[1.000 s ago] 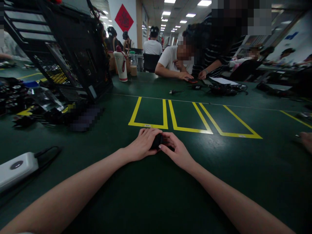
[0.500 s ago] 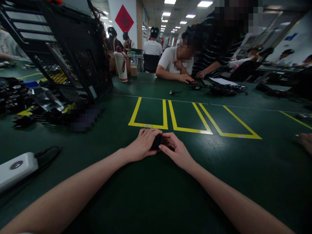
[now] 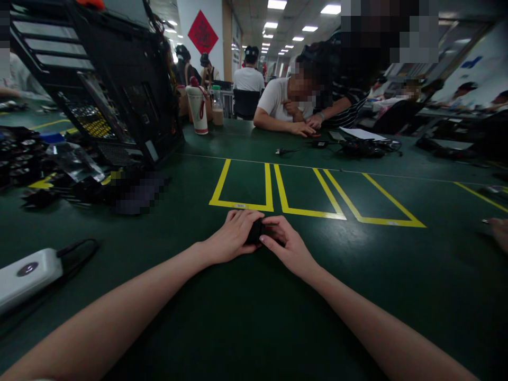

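A small black object [image 3: 254,232] rests on the dark green tabletop [image 3: 254,328] just in front of the yellow tape outlines; its kind does not show. My left hand [image 3: 230,236] is wrapped over its left side, fingers on top and thumb along the near edge. From the right, my right hand [image 3: 291,247] curls thumb and fingertips against the other end. Much of the object is hidden by the fingers. Beyond both hands lies the left yellow tape outline [image 3: 241,205].
At the left stand a black computer case [image 3: 119,90] and a clear plastic bottle [image 3: 75,159] among dark parts. A white power strip [image 3: 29,275] lies nearer. Further back are a paper cup [image 3: 196,108], a black cable bundle [image 3: 365,145] and two people at the table's far side.
My hands and the black object stay almost still. Across the table, the standing person's hand has moved left towards the seated person's hand.
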